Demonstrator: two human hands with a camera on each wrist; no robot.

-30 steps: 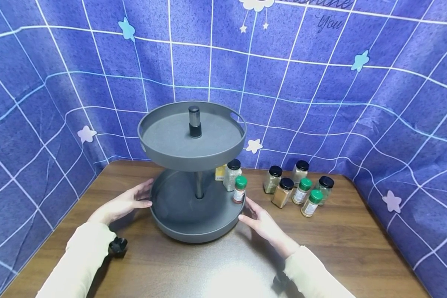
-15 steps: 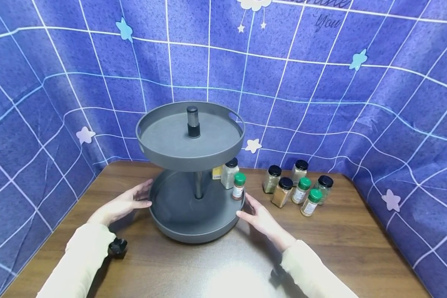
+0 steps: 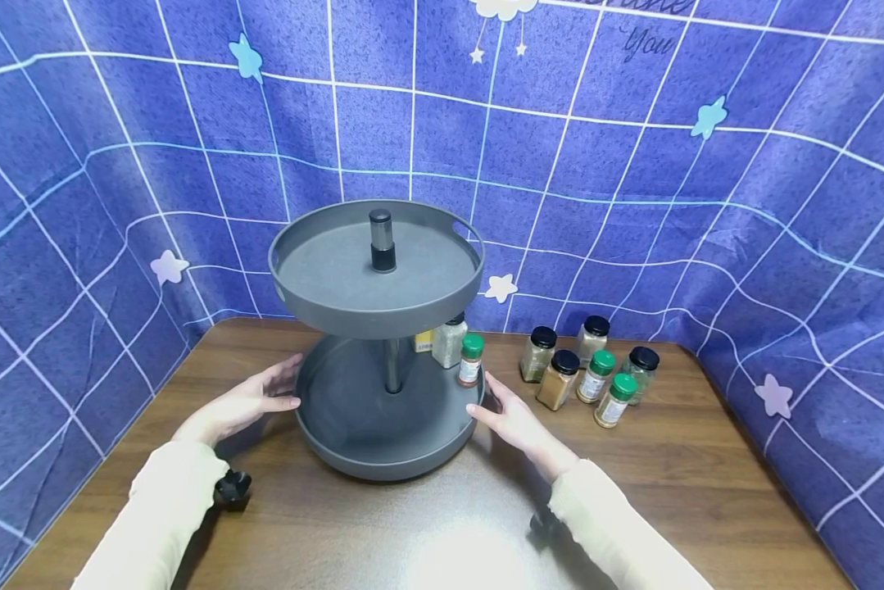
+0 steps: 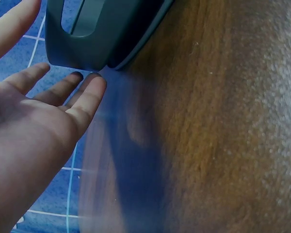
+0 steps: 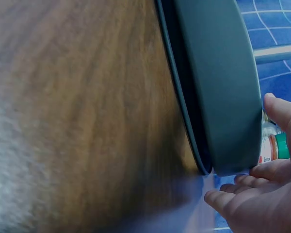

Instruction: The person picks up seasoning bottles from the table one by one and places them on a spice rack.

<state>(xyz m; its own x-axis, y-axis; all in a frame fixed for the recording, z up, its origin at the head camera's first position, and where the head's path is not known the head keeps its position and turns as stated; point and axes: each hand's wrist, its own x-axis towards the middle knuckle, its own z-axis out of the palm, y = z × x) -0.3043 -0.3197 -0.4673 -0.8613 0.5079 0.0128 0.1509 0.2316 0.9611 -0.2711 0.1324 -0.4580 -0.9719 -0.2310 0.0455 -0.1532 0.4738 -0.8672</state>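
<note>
Two hands at one two-tier stand (image 3: 378,324), three items aboard and six jars beside it.
The stand is upright on the tabletop (image 3: 324,533). Its lower tray (image 3: 368,422) carries one yellow box (image 3: 423,342), one clear jar (image 3: 449,344) with a black lid, and one small bottle (image 3: 469,373) with a green cap, all toward the back right. The left hand (image 3: 242,407) and right hand (image 3: 519,428) lie at opposite sides of that tray's rim, fingers spread and loosely extended, neither gripping anything. To the right, near one another, are four black-lidded jars (image 3: 555,389) and two green-capped jars (image 3: 613,411).
</note>
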